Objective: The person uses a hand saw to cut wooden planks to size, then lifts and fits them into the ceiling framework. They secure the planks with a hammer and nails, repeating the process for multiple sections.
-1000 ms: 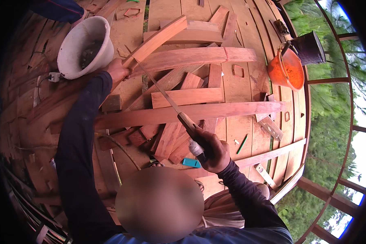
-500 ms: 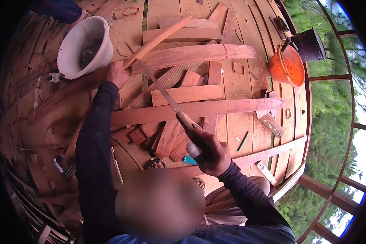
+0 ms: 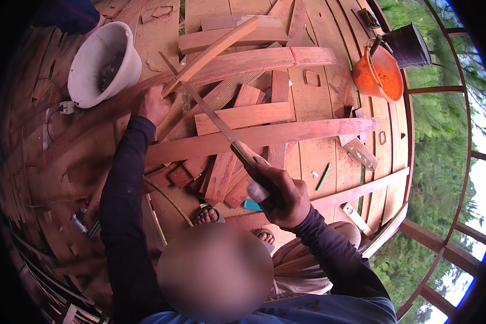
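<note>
Reddish-brown wooden boards (image 3: pixel 243 118) lie criss-crossed over the plank floor (image 3: pixel 321 151) in front of me, beneath my saw. A whitish round basin (image 3: pixel 125 67) stands beyond my left hand (image 3: pixel 155 106); an orange bucket (image 3: pixel 370 83) and a black bucket (image 3: pixel 409 47) stand at far right. My left fingers grasp the near end of a narrow reddish wooden batten (image 3: pixel 216 49), which slants up and away rightward. Just past those fingers, the thin metal blade of my wooden-handled handsaw (image 3: pixel 213 116) crosses it. My right hand (image 3: pixel 291 200) is clenched round the saw's handle; both dark-sleeved arms reach forward, the left further.
</note>
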`<move>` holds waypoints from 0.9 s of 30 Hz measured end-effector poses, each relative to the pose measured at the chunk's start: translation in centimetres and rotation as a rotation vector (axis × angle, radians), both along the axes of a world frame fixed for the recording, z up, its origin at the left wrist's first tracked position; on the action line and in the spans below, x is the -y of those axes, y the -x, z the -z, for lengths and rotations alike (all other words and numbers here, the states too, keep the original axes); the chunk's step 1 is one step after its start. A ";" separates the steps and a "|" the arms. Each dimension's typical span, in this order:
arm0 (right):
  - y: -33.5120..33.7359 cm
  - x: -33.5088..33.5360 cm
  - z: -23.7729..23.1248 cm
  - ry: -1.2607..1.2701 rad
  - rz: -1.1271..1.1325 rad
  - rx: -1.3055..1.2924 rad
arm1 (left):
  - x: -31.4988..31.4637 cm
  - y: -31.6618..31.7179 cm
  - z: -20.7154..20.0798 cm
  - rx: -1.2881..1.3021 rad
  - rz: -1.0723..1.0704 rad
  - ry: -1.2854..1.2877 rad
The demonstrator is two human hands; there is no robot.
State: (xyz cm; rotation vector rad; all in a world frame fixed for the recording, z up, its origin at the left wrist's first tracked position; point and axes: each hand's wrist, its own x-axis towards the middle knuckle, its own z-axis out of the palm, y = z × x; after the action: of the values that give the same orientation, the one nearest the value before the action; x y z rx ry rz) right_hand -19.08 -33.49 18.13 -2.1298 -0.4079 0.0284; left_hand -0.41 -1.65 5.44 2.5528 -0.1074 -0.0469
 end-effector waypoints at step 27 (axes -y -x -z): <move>-2.8 0.9 2.7 -0.050 0.060 -0.046 | 2.4 -1.6 1.5 -0.357 0.105 0.527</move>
State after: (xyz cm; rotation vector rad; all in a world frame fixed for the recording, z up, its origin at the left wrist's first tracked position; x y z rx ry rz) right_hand -16.29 -34.43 15.41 -2.0870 -0.3142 0.0318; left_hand 1.22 -4.10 3.96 1.9760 -0.0988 -0.4518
